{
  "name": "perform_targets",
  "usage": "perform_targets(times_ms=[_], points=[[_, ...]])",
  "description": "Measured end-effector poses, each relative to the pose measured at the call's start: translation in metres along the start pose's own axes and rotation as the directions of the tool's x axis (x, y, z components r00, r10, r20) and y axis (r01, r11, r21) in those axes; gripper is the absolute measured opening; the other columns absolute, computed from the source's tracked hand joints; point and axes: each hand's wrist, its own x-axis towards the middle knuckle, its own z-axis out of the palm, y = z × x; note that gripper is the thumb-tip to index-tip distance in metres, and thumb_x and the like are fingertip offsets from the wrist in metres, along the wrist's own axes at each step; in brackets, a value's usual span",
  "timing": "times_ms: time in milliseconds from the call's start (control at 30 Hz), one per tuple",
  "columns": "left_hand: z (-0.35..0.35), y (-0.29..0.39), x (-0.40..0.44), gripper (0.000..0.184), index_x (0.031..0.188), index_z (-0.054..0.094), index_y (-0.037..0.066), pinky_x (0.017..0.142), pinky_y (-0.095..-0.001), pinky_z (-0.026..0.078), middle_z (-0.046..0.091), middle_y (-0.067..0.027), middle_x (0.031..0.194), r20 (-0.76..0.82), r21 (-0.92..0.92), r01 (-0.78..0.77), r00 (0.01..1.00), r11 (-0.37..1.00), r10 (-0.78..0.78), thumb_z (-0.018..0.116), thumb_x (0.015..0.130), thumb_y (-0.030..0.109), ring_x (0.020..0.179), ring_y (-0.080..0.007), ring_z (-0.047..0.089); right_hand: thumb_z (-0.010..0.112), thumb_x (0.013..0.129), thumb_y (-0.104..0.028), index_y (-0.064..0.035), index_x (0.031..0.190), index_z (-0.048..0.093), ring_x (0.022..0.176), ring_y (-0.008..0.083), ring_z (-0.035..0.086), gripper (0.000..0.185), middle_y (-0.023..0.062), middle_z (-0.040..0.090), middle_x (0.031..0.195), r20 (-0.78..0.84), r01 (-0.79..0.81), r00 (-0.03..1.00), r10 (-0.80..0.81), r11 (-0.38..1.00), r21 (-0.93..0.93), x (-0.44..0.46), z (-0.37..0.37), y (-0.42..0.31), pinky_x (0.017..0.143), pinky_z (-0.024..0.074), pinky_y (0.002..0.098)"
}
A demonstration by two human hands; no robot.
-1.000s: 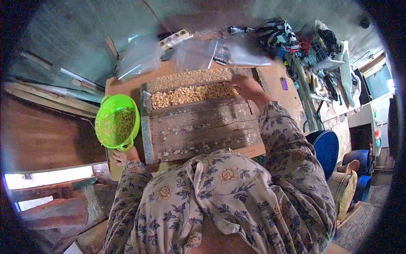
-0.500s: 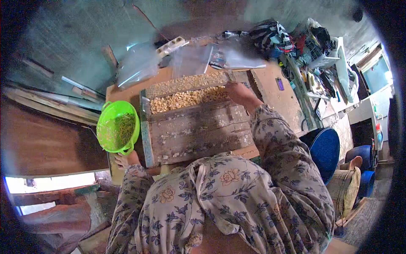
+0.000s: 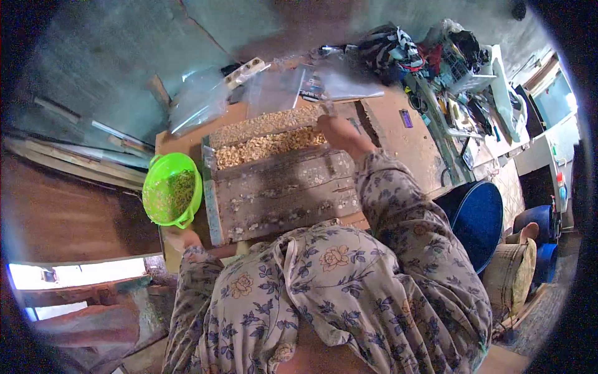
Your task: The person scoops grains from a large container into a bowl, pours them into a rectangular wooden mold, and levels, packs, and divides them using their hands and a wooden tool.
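A wooden slatted board (image 3: 283,196) lies in front of me, with pale yellow kernels (image 3: 268,148) filling a long groove near its far side. My right hand (image 3: 341,134) is closed at the groove's right end, its fingertips over the kernels; what it pinches, if anything, is hidden. To the left, a bright green colander (image 3: 151,194) with two handles is tilted towards me and holds greenish-brown bits. Just under its near handle is my left hand (image 3: 180,238), blurred, so its fingers and any grip on the handle are unclear.
Clear plastic bags (image 3: 199,106) and a white power strip (image 3: 245,73) lie along the table's back. A purple item (image 3: 406,118) is at the right. Cluttered shelves (image 3: 464,112) stand beyond, with a blue barrel (image 3: 478,218) and a woven basket (image 3: 509,274) below.
My right hand has shifted slightly left along the groove, though the view has also moved. My left hand stays below the colander, now more blurred.
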Motion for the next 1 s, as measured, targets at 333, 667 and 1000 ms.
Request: perform_targets(times_ms=[333,667,1000], points=[[-0.048,0.038,0.033,0.038,0.108,0.044,0.011,0.068,-0.0340,0.043,0.052,-0.0076,0.101,0.845,-0.520,0.853,0.504,-0.050,-0.179,0.049,0.074,0.027,0.086,-0.0217,0.052,0.056,0.075,-0.027,-0.0076,0.098,0.053,0.092,0.0333,0.053,0.031,0.0184,0.050,0.102,-0.075,-0.587,0.809,0.583,0.796,-0.149,-0.063,-0.035,-0.041,0.073,0.0450,0.0414],[-0.069,0.064,0.031,0.043,0.110,0.045,0.006,0.065,-0.0370,0.043,0.053,-0.0097,0.100,0.654,-0.721,0.642,0.755,-0.261,0.051,0.049,0.071,0.024,0.085,-0.0251,0.052,0.055,0.074,-0.022,-0.0071,0.091,0.052,0.086,0.0373,0.053,0.023,0.0167,0.050,0.096,-0.110,-0.599,0.800,0.590,0.795,-0.099,-0.079,-0.039,-0.018,0.071,0.0449,0.0440],[-0.142,0.221,-0.012,0.050,0.115,0.043,0.002,0.076,-0.0407,0.046,0.054,-0.0131,0.101,0.602,-0.772,0.636,0.737,-0.013,0.306,0.056,0.071,0.022,0.091,-0.0258,0.054,0.055,0.076,-0.013,-0.0074,0.094,0.058,0.075,0.0322,0.057,0.019,0.0158,0.057,0.084,-0.463,-0.424,0.773,0.435,0.896,0.134,-0.031,-0.110,-0.079,0.063,0.0455,0.0387]])
